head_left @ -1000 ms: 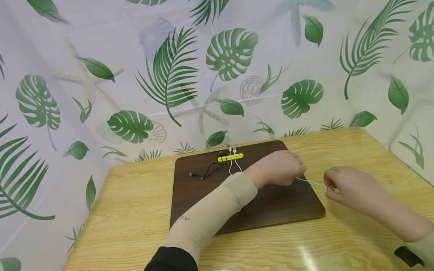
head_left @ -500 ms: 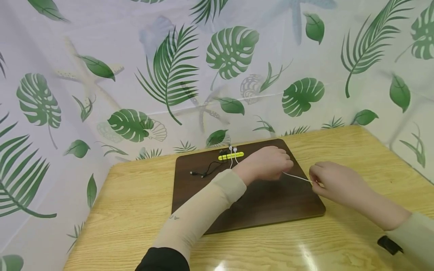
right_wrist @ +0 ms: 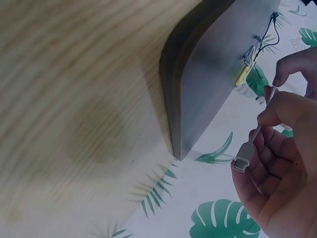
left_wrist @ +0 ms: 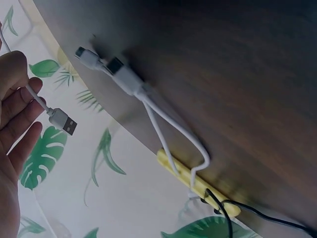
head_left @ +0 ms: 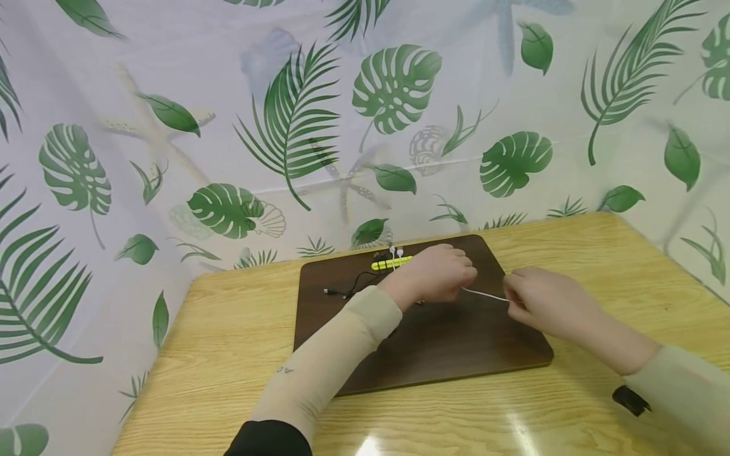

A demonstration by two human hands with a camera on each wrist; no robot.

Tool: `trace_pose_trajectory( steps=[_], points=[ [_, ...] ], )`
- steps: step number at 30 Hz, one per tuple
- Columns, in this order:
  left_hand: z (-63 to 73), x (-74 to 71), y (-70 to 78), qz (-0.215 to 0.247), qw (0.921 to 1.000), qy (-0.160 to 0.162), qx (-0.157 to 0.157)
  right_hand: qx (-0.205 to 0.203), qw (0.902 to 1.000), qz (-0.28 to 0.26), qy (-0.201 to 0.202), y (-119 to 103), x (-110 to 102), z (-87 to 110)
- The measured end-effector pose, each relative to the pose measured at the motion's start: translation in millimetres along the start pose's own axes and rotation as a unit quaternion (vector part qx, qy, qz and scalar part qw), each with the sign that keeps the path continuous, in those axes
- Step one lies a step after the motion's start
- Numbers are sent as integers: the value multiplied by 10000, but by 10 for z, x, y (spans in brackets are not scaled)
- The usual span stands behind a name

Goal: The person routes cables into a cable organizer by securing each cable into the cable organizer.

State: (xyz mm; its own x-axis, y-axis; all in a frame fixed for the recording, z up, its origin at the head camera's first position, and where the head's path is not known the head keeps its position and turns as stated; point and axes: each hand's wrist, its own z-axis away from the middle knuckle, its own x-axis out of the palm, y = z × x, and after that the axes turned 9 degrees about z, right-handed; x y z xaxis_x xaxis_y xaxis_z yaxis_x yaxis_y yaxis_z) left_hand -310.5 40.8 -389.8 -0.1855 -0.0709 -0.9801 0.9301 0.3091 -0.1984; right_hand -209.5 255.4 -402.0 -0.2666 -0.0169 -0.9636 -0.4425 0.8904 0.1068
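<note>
A thin white charging cable point(head_left: 485, 294) stretches between my two hands above the right part of a dark brown board point(head_left: 456, 354). My left hand point(head_left: 436, 272) pinches it near its USB-A plug point(left_wrist: 62, 120), which sticks out past the fingers in the left wrist view. Close to the other end, my right hand point(head_left: 544, 301) grips the cable between thumb and forefinger. There a small flat plug point(right_wrist: 242, 156) lies in front of the curled fingers. A yellow cable clip point(left_wrist: 178, 171) on the board holds a second white cable point(left_wrist: 161, 134), its two plugs lying together on the wood.
A black cable point(head_left: 359, 282) runs from the clip's left part across the board. The board lies on a light wooden table point(head_left: 228, 354). Behind it hangs a white leaf-print cloth point(head_left: 342, 95). The board's thick rounded edge point(right_wrist: 171, 74) rises above the tabletop.
Both hands have moved left, bringing the white cable further in over the board. The left hand now overlaps the clip's right end in the head view. Their grip stays the same.
</note>
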Motion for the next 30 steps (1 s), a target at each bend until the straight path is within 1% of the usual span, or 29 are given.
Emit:
trace_pose_trajectory(
  steps=[8, 11, 16, 23, 30],
  points=[
    [90, 6, -104, -67, 9999, 35, -147, 34, 9999, -32, -95, -39, 16, -170],
    [123, 23, -145, -65, 9997, 136, -168, 50, 9999, -30, -104, -53, 13, -228],
    [175, 35, -208, 27, 9994, 286, -200, -52, 10000, 14, -5, -72, 4, -318],
    [225, 33, -308, 79, 9995, 161, -252, -149, 9998, 22, 99, -99, 42, -416],
    [271, 29, -430, 51, 9992, 231, -336, -123, 9994, 170, 265, -149, 52, -537]
  ],
)
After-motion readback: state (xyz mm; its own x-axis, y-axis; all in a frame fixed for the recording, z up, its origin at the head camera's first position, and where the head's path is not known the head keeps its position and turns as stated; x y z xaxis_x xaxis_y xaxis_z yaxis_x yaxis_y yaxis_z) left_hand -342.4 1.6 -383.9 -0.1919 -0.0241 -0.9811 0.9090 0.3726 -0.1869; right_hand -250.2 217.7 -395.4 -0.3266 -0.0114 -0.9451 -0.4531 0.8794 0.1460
